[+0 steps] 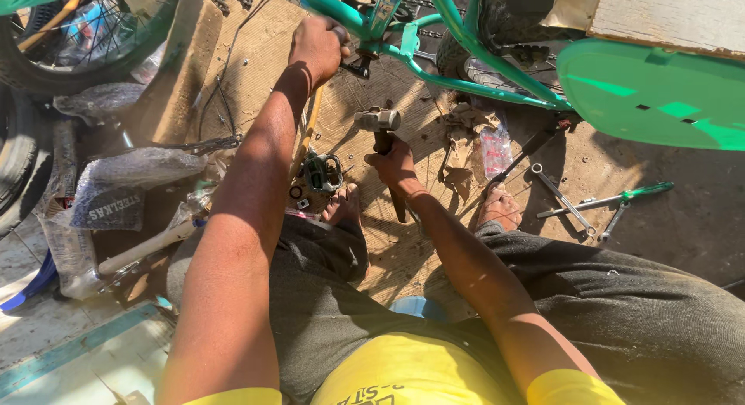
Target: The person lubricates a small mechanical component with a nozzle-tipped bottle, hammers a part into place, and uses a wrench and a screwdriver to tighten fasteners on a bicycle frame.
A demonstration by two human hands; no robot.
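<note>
A teal bicycle frame (466,44) lies across the ground above both hands. The left hand (318,48) is clenched around a dark part at the frame's bottom bracket. Just below and to its right, the right hand (394,163) is wrapped tight on the handle of a hammer (378,119), head up near the frame. Left of that grip lies a pedal (323,173); well to its right, wrenches (564,199) and a green-handled screwdriver (621,197) rest on the dirt
</note>
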